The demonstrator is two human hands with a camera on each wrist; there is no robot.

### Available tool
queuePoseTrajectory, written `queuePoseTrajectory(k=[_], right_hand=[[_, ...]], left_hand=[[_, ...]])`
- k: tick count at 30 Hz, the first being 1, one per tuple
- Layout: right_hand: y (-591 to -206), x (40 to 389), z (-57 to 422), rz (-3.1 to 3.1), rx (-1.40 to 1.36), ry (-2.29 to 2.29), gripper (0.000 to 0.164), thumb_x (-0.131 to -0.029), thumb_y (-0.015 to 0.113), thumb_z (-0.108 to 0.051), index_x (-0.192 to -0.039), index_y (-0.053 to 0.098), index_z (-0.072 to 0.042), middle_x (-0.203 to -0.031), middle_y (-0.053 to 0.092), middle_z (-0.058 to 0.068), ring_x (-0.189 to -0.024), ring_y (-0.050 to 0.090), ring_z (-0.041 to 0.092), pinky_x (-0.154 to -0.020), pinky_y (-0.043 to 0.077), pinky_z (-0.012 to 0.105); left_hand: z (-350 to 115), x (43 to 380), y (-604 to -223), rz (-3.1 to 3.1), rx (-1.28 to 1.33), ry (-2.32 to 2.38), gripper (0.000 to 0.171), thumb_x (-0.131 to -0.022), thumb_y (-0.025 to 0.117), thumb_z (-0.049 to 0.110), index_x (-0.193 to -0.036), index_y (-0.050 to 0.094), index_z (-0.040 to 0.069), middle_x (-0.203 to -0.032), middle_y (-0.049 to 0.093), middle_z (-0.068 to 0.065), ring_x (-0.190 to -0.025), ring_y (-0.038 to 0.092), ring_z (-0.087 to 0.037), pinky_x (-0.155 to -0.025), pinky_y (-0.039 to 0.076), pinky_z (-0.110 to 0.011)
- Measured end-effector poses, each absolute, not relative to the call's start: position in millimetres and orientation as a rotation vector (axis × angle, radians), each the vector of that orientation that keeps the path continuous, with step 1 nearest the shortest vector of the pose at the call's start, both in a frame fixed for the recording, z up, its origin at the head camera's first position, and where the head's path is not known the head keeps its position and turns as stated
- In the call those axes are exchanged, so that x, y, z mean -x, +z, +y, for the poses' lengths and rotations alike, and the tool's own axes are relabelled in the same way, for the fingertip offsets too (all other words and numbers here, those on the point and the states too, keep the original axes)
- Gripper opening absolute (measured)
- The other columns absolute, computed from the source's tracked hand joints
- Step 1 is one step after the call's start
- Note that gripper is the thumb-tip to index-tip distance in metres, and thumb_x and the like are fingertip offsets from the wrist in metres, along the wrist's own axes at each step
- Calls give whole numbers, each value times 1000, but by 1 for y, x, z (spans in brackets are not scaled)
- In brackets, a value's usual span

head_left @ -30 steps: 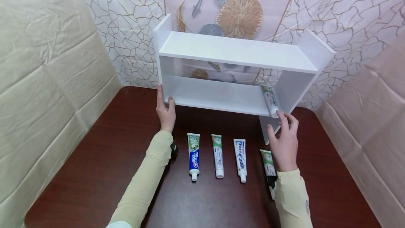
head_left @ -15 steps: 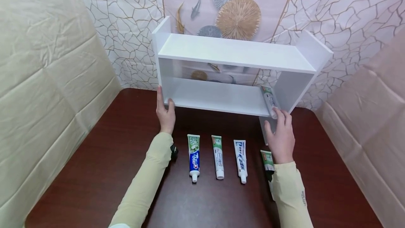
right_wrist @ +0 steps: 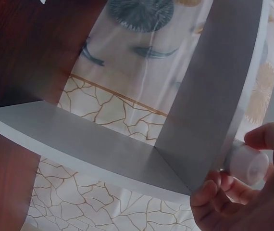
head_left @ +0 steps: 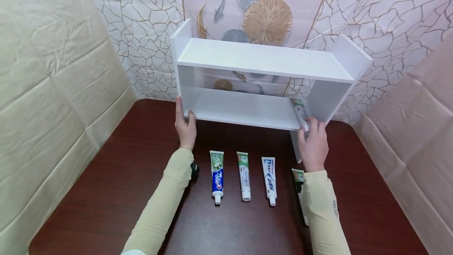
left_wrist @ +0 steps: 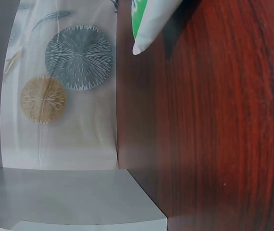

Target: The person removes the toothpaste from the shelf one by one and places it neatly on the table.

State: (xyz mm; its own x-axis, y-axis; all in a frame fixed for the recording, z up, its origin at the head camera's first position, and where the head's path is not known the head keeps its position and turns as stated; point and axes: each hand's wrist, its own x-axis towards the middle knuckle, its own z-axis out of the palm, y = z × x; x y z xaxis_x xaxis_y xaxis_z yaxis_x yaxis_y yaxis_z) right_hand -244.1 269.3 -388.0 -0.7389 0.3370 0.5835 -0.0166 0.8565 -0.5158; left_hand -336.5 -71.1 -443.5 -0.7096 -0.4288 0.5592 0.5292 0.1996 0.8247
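Observation:
A white two-tier shelf (head_left: 247,107) stands at the back of the table. My left hand (head_left: 185,131) holds its left upright, index finger straight along the outside and thumb at the lower board's front edge. At the right end of the lower board lies a green-and-white toothpaste tube (head_left: 299,108), cap toward me. My right hand (head_left: 313,145) pinches its cap end, thumb on one side and fingers on the other. Close up in the right wrist view, the white cap (right_wrist: 252,166) sits between thumb and fingers, with fingertips right at the board's corner.
On the dark red table (head_left: 106,192) lie a green-and-blue toothpaste tube (head_left: 217,176), a green-and-white one (head_left: 243,174) and a white-and-blue one (head_left: 269,180). Another green-topped tube (head_left: 298,175) lies partly hidden under the right sleeve. Patterned cloth (head_left: 148,30) hangs behind the shelf.
My right hand has moved slightly left and forward, and its thumb and fingers have closed on the cap end of the tube on the shelf. The left hand has stayed on the upright.

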Motion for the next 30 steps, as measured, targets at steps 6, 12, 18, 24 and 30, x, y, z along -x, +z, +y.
queuePoseTrajectory(k=[6, 12, 18, 24, 30], right_hand=[[-390, 244, 269, -2335, 220, 633, 37, -97, 43, -18, -131, 57, -13, -110, 50, 23, -83, 53, 41, -62, 44, 56], [-389, 243, 270, -2370, 264, 633, 36, -95, 46, -23, -129, 56, -13, -108, 53, 23, -79, 54, 41, -58, 43, 56], [-392, 244, 271, -2319, 284, 636, 31, -94, 57, -27, -119, 57, -9, -106, 61, 24, -77, 60, 45, -57, 44, 58], [-393, 242, 271, -2286, 256, 674, 27, -93, 57, -21, -114, 57, -5, -101, 69, 25, -65, 62, 42, -51, 42, 51], [-393, 238, 272, -2306, 261, 702, 26, -91, 56, -17, -114, 56, -5, -94, 70, 27, -58, 58, 39, -46, 34, 37]], left_hand=[[-72, 338, -444, -1738, 111, -1585, 60, -97, 46, 9, -154, 29, 19, -160, 30, 1, -141, 37, -15, -96, 35, -29], [-73, 337, -444, -1751, 107, -1609, 60, -98, 45, 12, -155, 27, 23, -161, 27, 4, -137, 38, -14, -94, 35, -32], [-72, 337, -446, -1753, 93, -1627, 60, -98, 47, 12, -154, 28, 22, -161, 28, 3, -138, 39, -16, -97, 37, -33], [-70, 337, -445, -1719, 100, -1600, 59, -97, 46, 10, -154, 30, 18, -160, 30, 0, -123, 48, -19, -96, 38, -30], [-69, 336, -444, -1700, 106, -1600, 58, -97, 46, 7, -153, 31, 14, -160, 30, -3, -140, 39, -17, -105, 37, -33]])
